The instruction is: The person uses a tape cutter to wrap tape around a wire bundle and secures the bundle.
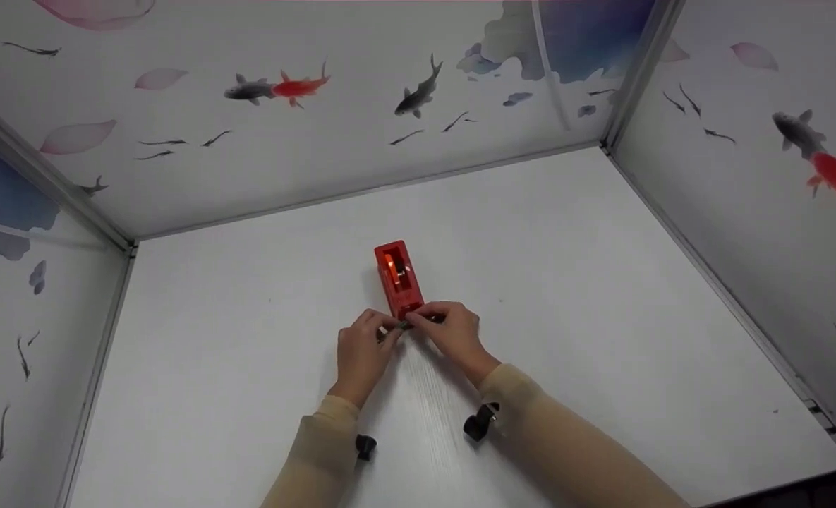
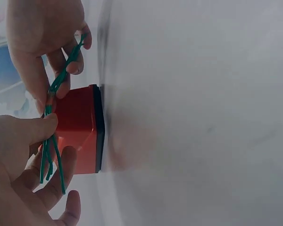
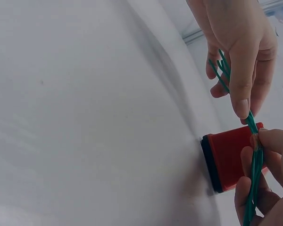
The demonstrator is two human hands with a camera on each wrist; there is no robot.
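In front of a red tape dispenser (image 1: 404, 298), both hands hold a thin bundle of green strands (image 2: 66, 71). My left hand (image 1: 361, 356) pinches the bundle between thumb and fingers, and several loose ends stick out past that grip. My right hand (image 1: 460, 335) pinches it close by, with the longer part of the strands running along its fingers in the right wrist view. Between the two grips, a brownish band (image 3: 254, 141), apparently tape, goes around the strands. An orange roll (image 1: 392, 269) sits inside the dispenser, whose base is black.
The dispenser stands on a white tabletop (image 1: 248, 353). Panels printed with fish and petals, such as the back panel (image 1: 361, 141), enclose the table at the back and both sides. Small black cameras (image 1: 477, 425) are worn at the wrists.
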